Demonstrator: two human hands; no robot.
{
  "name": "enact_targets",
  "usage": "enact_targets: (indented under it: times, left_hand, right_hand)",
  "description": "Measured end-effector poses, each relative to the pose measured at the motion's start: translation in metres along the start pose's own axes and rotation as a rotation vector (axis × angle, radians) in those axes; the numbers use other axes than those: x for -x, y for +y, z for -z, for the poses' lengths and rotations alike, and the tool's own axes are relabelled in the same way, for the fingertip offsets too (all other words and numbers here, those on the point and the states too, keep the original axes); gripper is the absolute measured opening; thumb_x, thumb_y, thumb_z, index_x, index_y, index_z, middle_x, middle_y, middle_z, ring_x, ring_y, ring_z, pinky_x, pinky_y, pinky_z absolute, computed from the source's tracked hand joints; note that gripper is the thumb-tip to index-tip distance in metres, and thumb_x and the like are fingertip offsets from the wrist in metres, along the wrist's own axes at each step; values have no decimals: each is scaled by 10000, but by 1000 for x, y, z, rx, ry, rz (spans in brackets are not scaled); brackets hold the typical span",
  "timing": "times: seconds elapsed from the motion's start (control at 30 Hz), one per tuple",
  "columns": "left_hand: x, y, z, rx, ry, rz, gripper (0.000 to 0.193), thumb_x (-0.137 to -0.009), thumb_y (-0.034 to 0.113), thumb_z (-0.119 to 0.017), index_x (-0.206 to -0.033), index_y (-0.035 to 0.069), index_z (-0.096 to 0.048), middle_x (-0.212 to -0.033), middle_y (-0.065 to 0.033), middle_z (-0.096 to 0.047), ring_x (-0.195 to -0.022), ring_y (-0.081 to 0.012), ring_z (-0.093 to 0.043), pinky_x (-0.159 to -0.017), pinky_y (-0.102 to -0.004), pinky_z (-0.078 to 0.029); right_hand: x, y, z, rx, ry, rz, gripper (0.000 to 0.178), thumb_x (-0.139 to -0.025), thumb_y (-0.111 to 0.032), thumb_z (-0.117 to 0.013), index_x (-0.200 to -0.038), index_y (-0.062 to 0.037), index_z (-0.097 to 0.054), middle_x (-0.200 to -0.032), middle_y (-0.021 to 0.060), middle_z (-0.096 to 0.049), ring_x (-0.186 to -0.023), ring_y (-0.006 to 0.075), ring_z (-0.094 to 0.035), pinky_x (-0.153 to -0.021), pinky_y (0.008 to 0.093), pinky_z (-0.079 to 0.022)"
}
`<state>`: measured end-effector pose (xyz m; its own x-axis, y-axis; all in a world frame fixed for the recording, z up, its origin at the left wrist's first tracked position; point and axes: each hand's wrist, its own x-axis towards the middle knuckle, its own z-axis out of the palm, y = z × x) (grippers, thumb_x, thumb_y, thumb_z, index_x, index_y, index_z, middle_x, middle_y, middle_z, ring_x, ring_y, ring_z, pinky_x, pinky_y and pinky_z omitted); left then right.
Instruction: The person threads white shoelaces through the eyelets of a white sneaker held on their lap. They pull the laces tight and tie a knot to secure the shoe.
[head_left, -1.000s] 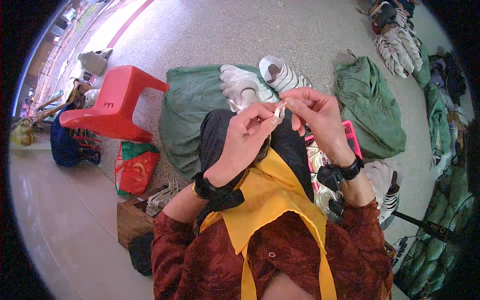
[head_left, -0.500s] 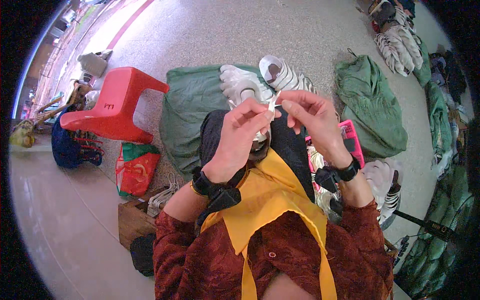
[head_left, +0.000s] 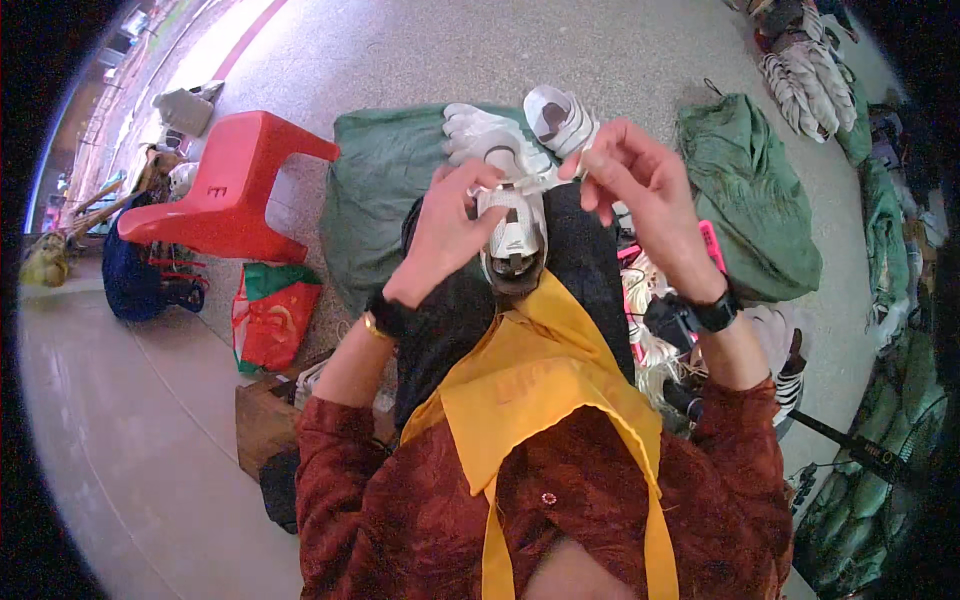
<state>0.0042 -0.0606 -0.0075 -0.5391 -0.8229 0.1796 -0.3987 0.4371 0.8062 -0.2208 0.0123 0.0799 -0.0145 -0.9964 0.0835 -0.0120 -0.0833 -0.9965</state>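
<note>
Head view: hands have spread since half a second ago, when both met at the narrow white strip [head_left: 543,183]. Left hand [head_left: 450,238] has dropped to the near-side edge of the white mesh shoe upper with dark opening [head_left: 517,232], thumb and forefinger apart. Upper sits between the thighs on dark trousers [head_left: 585,260], now far less covered. Right hand [head_left: 645,190] is up and right, fingers curled; can't tell if its grip is closed on the strip (motion blur). Right forearm hides part of the bright pink plastic basket [head_left: 711,243].
</note>
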Motion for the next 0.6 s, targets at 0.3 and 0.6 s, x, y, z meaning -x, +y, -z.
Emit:
enact_targets:
  times: [0.3,0.6]
  left_hand:
    - [-18,-43,-29,-130,38,-177,439,-717,88,-764,-1107,57,-565,-1125,-128,-640,-1123,-375,-533,-1006,-464,-435]
    - [-11,-55,-25,-98,32,-133,475,-716,128,-780,-1111,106,-519,-1095,-94,-609,-1134,-345,-547,-905,-489,-418]
  right_hand:
    - [-16,-33,-22,301,-234,217,126,-1024,-112,-548,-924,-35,-538,-731,7,-623,-616,90,-596,-539,252,-477]
    - [-75,-132,-18,198,-337,600,120,-1059,-99,-521,-1022,3,-572,-776,55,-637,-602,102,-603,-528,228,-529]
